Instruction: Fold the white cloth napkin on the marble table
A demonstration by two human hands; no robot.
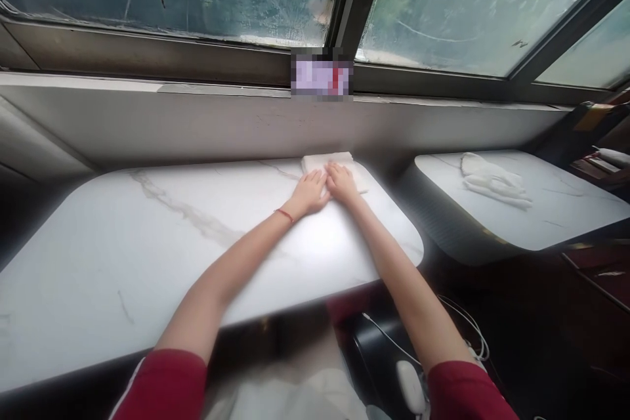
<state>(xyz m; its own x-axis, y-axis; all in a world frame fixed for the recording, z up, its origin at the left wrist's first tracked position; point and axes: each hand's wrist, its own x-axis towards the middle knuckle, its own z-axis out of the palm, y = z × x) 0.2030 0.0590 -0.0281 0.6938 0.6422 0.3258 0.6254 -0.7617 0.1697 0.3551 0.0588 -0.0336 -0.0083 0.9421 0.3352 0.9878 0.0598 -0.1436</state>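
Note:
A folded white cloth [319, 161] lies on a white marble-patterned table [197, 230], by its far edge near the right corner. My left hand [311, 190], with a thin red band at the wrist, rests on the near left part of the cloth, fingers stretched out. Touching it on the right is my right hand [342, 182], also laid flat on the cloth with its fingers extended forward. Both palms face down, and they hide the middle of the cloth.
To the right, past a gap, stands a second marbled table [531, 223] with a crumpled white cloth [495, 180] on it. A low wall [197, 125] and windows [246, 0] run behind. Below the near edge are a white cable [388, 339] and a white device [411, 386].

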